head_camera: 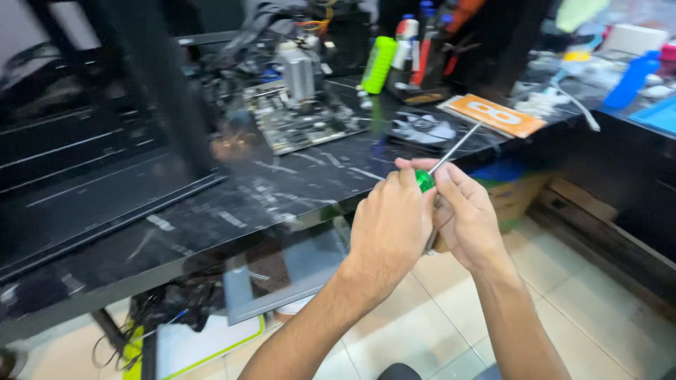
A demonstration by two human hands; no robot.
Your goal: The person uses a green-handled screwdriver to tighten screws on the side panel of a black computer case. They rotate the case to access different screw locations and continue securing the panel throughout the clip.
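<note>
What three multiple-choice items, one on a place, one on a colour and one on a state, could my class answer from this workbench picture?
1. Where does the circuit board lie?
A on the floor
B on the black table
C in a drawer

2. What colour is the screwdriver handle?
A green
B red
C yellow

3. How is the screwdriver held?
A lying loose on the table
B in one hand only
C between both hands

Answers:
1 B, it rests on the dark tabletop.
2 A, green shows between the fingers.
3 C, the left hand and right hand both close around the handle.
</note>
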